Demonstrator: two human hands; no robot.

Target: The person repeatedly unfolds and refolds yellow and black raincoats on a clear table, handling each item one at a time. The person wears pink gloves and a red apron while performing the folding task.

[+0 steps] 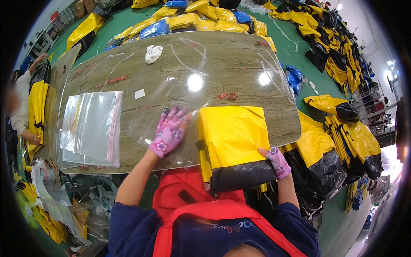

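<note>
Folded bundle (235, 135): we see bright yellow over most of it; plain black along the lower band;
Gloves (168, 136): we find pinkish lilac; a print of flowers with purple petals;
Tabletop (231, 73): we note a grey-brown wood grain; scattered red marks;
Plastic sleeves (100, 128): we see them clear; a pinkish-red line near one edge;
Apron (169, 190): we see red, with one dark patch;
Shirt (132, 227): we find navy;
Crumpled cloth (153, 54): we see white;
Floor (295, 60): we see green

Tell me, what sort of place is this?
Probably a packing workshop: the right hand grips a folded yellow-and-black bundle, clear bags lie stacked on the table, and wrapped yellow and blue packs are heaped beyond it.
</note>
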